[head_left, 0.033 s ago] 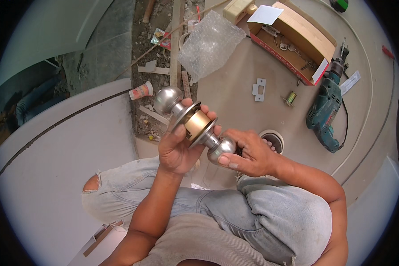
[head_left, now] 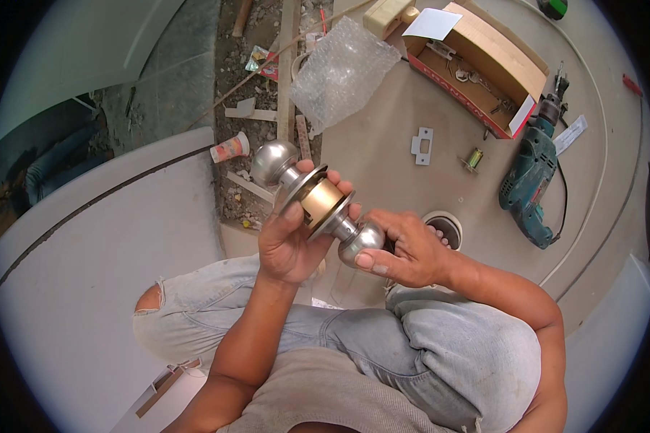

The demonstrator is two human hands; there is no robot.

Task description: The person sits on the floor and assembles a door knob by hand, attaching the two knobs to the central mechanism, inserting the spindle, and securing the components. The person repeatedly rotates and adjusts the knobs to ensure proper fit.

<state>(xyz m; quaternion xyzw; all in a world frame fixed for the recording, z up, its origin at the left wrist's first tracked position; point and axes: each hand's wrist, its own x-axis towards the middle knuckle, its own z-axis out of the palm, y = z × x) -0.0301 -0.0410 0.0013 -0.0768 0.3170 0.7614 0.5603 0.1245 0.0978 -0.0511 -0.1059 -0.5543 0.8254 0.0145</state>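
Doorknob set (head_left: 319,200) sits btwn your two hands, slanting from up-left to down-right. Vs the prev frame, no shift I can make out: same grip, same angle, so the work in hand stands where it was, set whole w/ both knobs on. Your L hand (head_left: 290,245) is closed round the brass middle (head_left: 325,193), thumb on the near side, fingers curling up from behind; far knob (head_left: 273,162) pokes out past it, up-left. Your R hand (head_left: 412,249) has the near knob (head_left: 361,245) btwn thumb & fingers, a narrow hold.

Above your R hand lie the strike plate (head_left: 417,147) &, to its right, the latch (head_left: 474,159); red-sided box (head_left: 451,94) beyond, drill (head_left: 531,177) farther right. Bubble wrap (head_left: 345,72) is up past your L hand.

Hard to see: your fingers go partly out of sight behind the set; can't tell how hard they press, or if your R hand is twisting. Pale ring (head_left: 440,213) just beyond your R hand is part covered, inside too dark. Metal bits (head_left: 462,74) in the box are too small to sort, tho some look like keys.
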